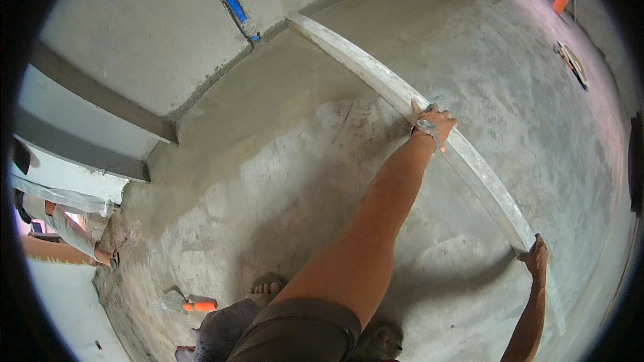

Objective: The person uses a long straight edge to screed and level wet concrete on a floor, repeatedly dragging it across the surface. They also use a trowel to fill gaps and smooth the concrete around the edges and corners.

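Observation:
A long, pale grey metal straightedge (pixel 376 70) lies across the cement floor, running from the far wall's base down to the lower right. My left hand (pixel 436 124), with a watch on the wrist, is closed over its middle, fingers spread across the top. Closer to me, my right hand (pixel 535 257) grips the bar at the lower right; part of that grip is hidden. A trowel (pixel 176 302) with an orange handle rests on the floor left of my feet.
Darker, wet-looking cement (pixel 235 110) borders the far wall. Another person's leg and foot (pixel 104 255) show by the opening at left. A flat hand tool (pixel 572 66) lies at far right, near an orange item (pixel 561 3). My bare foot (pixel 266 286) is beside the trowel.

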`<action>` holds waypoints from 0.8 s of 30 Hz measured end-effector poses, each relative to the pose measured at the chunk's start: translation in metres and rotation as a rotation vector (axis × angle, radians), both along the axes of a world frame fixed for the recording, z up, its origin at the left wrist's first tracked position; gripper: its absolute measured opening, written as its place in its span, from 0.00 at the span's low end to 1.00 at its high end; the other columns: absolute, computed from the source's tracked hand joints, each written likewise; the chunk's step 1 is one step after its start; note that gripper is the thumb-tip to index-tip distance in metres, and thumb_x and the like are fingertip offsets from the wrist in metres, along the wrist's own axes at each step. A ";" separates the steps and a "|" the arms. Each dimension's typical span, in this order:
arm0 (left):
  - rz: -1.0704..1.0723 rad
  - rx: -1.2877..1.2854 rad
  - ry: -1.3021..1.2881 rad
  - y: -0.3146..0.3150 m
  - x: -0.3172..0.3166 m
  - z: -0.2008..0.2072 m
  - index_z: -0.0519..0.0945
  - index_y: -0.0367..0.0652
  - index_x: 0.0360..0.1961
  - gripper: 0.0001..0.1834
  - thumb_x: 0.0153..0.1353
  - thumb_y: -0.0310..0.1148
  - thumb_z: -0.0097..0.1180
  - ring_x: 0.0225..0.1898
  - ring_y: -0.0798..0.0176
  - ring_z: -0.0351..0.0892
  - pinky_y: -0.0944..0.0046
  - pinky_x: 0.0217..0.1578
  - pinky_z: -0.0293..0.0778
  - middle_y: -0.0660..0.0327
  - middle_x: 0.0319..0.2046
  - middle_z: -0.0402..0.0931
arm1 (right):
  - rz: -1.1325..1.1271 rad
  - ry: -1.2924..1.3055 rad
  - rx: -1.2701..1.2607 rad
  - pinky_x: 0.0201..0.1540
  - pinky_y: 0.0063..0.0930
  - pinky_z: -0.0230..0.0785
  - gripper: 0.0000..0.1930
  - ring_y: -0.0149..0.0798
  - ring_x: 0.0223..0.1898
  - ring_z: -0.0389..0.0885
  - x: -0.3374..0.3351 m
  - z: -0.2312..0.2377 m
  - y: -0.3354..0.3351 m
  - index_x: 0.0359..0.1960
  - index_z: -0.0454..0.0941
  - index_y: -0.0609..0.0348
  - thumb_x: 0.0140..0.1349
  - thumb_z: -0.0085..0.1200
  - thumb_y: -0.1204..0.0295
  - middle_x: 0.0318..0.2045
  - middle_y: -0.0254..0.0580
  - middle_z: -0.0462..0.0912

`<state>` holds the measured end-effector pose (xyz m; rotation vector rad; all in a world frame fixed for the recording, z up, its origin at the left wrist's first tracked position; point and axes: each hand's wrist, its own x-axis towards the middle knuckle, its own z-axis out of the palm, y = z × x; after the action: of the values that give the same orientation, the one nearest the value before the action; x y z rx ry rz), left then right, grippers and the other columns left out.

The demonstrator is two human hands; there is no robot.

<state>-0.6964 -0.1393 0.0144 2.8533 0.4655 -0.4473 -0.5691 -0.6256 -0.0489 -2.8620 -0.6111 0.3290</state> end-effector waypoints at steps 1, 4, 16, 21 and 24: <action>0.002 -0.002 -0.004 -0.002 0.002 0.001 0.63 0.64 0.65 0.44 0.45 0.45 0.70 0.70 0.54 0.50 0.24 0.64 0.42 0.68 0.66 0.58 | 0.013 -0.029 0.031 0.35 0.38 0.68 0.36 0.44 0.30 0.75 0.003 -0.004 -0.009 0.45 0.72 0.64 0.26 0.74 0.78 0.28 0.45 0.76; 0.017 -0.002 0.004 -0.003 -0.004 0.004 0.62 0.64 0.65 0.45 0.45 0.45 0.70 0.70 0.54 0.50 0.23 0.64 0.42 0.69 0.66 0.58 | 0.016 0.028 0.021 0.35 0.38 0.69 0.34 0.45 0.30 0.75 0.004 0.007 -0.008 0.42 0.72 0.64 0.25 0.73 0.78 0.27 0.47 0.76; 0.051 -0.035 0.034 -0.005 -0.031 0.029 0.60 0.64 0.66 0.45 0.46 0.46 0.69 0.70 0.54 0.49 0.22 0.63 0.41 0.70 0.67 0.57 | 0.084 0.060 0.074 0.42 0.41 0.71 0.34 0.54 0.37 0.79 -0.006 0.044 -0.007 0.44 0.70 0.65 0.28 0.69 0.78 0.36 0.55 0.80; 0.056 -0.056 0.044 -0.007 -0.043 0.034 0.60 0.64 0.67 0.45 0.47 0.45 0.69 0.70 0.54 0.49 0.22 0.64 0.40 0.69 0.67 0.57 | 0.139 0.004 -0.031 0.40 0.40 0.71 0.34 0.51 0.35 0.78 -0.014 0.057 -0.003 0.44 0.70 0.65 0.27 0.70 0.80 0.35 0.53 0.80; 0.067 -0.060 0.036 -0.008 -0.050 0.037 0.60 0.64 0.67 0.46 0.46 0.46 0.69 0.70 0.54 0.48 0.22 0.63 0.40 0.69 0.67 0.56 | 0.210 -0.031 -0.012 0.39 0.40 0.71 0.34 0.52 0.34 0.78 -0.013 0.055 -0.011 0.44 0.70 0.65 0.28 0.70 0.80 0.33 0.53 0.79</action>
<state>-0.7462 -0.1473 0.0510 2.7669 0.5434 -0.4929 -0.5825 -0.6370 0.0057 -2.8236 -0.9212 0.3215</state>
